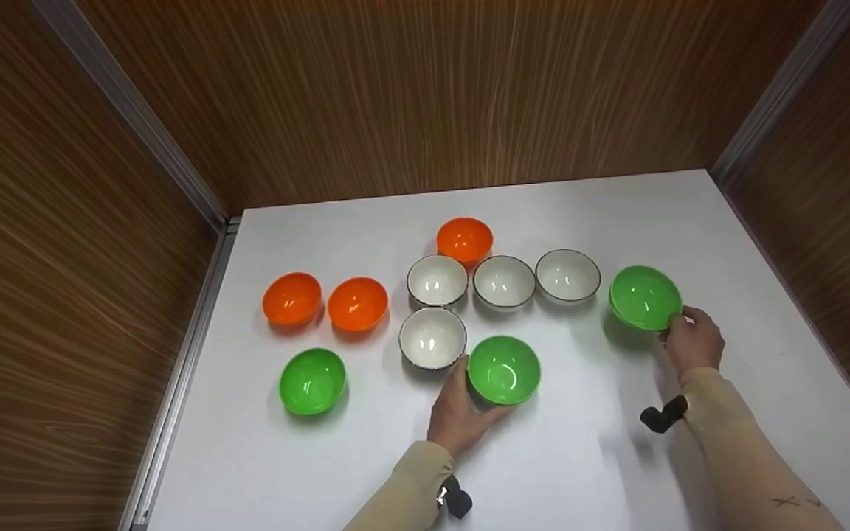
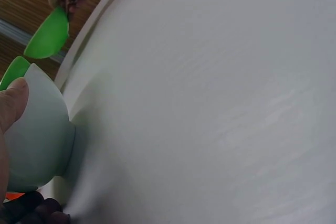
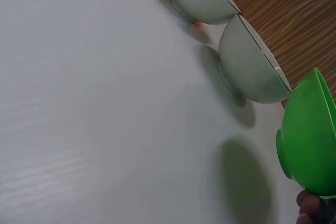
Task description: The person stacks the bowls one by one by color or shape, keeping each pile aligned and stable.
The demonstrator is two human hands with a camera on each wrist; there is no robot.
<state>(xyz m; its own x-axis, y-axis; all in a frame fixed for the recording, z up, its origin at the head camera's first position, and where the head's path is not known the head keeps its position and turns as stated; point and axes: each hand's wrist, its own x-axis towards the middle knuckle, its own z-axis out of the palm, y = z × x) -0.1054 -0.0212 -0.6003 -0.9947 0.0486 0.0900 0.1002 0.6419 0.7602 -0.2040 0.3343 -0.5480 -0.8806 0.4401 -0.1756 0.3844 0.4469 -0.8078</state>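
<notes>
My left hand (image 1: 462,417) holds a bowl with a green inside (image 1: 505,370), fingers at its left side and thumb at the front. In the left wrist view, the outside (image 2: 39,129) under the thumb is white, and green shows above its rim. Off to the right, my right hand (image 1: 694,341) pinches the near right rim of another green bowl (image 1: 645,298). That bowl is tilted and raised over the table, its shadow apart from it in the right wrist view. A white bowl (image 1: 432,338) stands close to the left fingertips.
Several dark-rimmed white bowls, one of them the rightmost bowl (image 1: 568,276), stand mid-table. An orange bowl (image 1: 465,240) is behind them; two more, including the far-left one (image 1: 292,299), stand left. A third green bowl (image 1: 313,381) sits front left. Wood-patterned walls (image 1: 425,96) enclose the white table (image 1: 558,472).
</notes>
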